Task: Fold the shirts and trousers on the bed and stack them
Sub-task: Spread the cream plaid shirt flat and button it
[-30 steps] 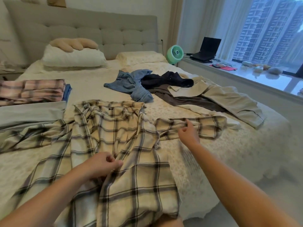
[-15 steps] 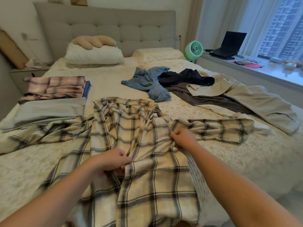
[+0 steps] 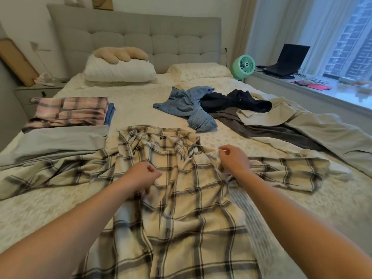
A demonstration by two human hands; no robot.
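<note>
plaid shirt (image 3: 181, 198) hem cut off, grips unclear

A cream shirt (image 3: 177, 198) is crossed by a dark grey check. A pink and grey check is seen on the folded shirt (image 3: 70, 111). The jeans (image 3: 191, 107) are coloured light blue, the jacket (image 3: 237, 101) navy, the trousers (image 3: 322, 127) beige, the fan (image 3: 243, 66) mint green.

place: home bedroom | bed (image 3: 141, 109) (tufted headboard (image 3: 141, 39)), pillows (image 3: 120, 71), nightstand (image 3: 32, 93)
</note>
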